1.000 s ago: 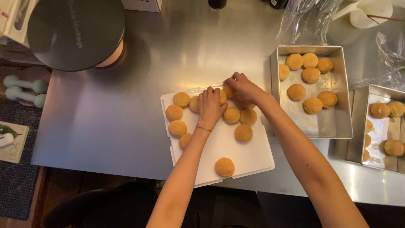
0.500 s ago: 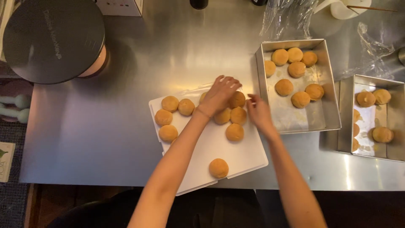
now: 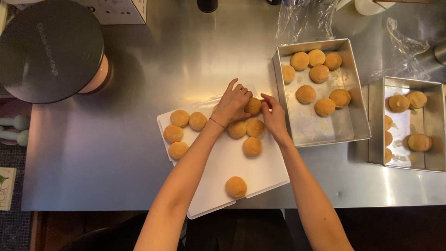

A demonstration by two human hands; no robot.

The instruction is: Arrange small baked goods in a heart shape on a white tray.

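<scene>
Gripping: both hands meet on one golden bun [image 3: 253, 106] at the far edge of the white board [image 3: 218, 172].
Left hand [image 3: 232, 103]: fingers curled over the bun's left side, closed on it.
Right hand [image 3: 274, 117]: fingertips pinched against its right side.
Nearby: more buns [image 3: 246, 128] just beside; metal tray [image 3: 325, 132] right of the board.
</scene>
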